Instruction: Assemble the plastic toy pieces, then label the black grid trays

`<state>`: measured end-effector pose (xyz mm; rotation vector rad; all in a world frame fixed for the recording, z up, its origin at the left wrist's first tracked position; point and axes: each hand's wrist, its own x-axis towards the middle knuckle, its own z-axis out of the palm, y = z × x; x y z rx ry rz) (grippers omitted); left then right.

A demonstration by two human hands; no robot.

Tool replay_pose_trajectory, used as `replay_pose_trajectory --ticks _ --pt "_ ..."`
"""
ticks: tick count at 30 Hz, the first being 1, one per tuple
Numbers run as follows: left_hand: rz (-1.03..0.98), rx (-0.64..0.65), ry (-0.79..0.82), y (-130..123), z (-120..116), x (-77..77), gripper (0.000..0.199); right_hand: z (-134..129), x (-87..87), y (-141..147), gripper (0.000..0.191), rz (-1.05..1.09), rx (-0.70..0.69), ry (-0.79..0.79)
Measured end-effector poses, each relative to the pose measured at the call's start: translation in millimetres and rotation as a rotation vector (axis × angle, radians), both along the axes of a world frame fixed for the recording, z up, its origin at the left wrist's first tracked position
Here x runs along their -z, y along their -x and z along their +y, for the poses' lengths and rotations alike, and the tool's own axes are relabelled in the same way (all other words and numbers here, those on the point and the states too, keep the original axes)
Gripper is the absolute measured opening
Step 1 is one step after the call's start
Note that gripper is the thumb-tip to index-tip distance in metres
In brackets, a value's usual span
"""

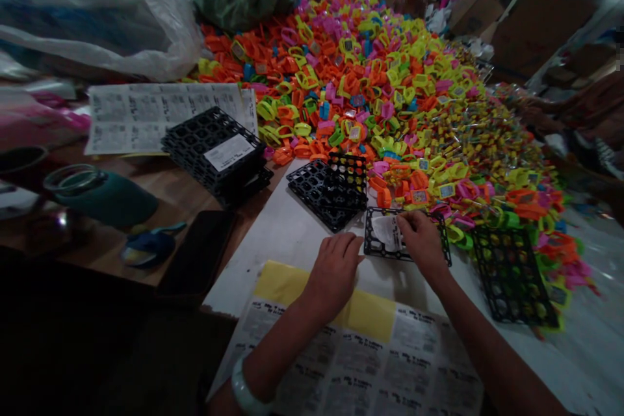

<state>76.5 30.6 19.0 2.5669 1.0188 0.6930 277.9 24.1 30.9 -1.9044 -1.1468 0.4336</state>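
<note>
A black plastic grid tray [442, 248] lies on the white board in front of me. My right hand [422, 240] pinches the edge of a white printed label [387, 234], which rests over the tray's left half. At the tray's left edge is my left hand [335, 270], its fingers curled together and the tips against the frame. Below both hands spreads a sheet of printed labels [358, 364], with a bare yellow strip [283, 283] along its top where labels have been peeled off.
More black trays [316, 192] lie behind my left hand, and another tray [517, 276] is at right. A labelled tray stack [195, 149] stands at left by a phone [199, 253] and a covered jar [104, 195]. Colourful plastic toy watches [351, 91] are heaped behind.
</note>
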Motion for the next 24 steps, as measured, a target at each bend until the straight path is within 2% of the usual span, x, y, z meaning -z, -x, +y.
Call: replay_pose_trajectory --ticks 4,10,17,22,24 --pt "-0.092 0.026 -0.021 -16 9 4.8 0.037 7 1.7 2 0.025 -0.072 0.04 0.009" --pt "-0.088 0.049 -0.065 -32 11 18.5 0.04 13 5.4 2 0.022 -0.133 0.037 0.042" --pt "0.007 0.112 -0.069 -36 10 22.2 0.054 14 13.1 -2 0.021 -0.218 0.022 0.094" --pt "0.078 0.119 -0.076 -35 9 34.9 0.045 15 18.9 -3 0.015 -0.348 0.006 0.157" --pt "0.08 0.154 -0.101 -35 8 41.4 0.047 16 21.3 -1 0.017 -0.462 -0.004 0.186"
